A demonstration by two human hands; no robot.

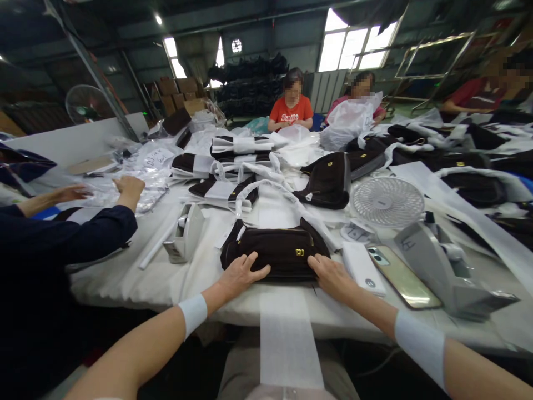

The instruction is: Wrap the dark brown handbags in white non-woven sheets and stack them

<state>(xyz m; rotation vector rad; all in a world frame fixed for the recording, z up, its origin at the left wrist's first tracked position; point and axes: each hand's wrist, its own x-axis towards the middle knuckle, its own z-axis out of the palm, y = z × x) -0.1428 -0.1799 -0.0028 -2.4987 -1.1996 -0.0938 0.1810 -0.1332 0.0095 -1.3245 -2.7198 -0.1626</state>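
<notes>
A dark brown handbag [277, 249] with a small gold logo lies flat on a white paper strip [287, 333] that runs off the table's front edge. My left hand [239, 273] rests on the bag's lower left corner, fingers spread, thumb stretched along its front edge. My right hand [333, 275] lies flat against the bag's lower right corner, fingers stretched out. The bag's strap, wrapped in white paper [275, 191], loops away behind it. Both wrists wear white bands.
A tape dispenser [185, 236] stands left of the bag, another [445, 269] at right beside two phones [385, 269] and a small white fan [387, 201]. Wrapped bags [239, 147] pile up beyond. A person in dark sleeves [87, 230] works at left; others sit across.
</notes>
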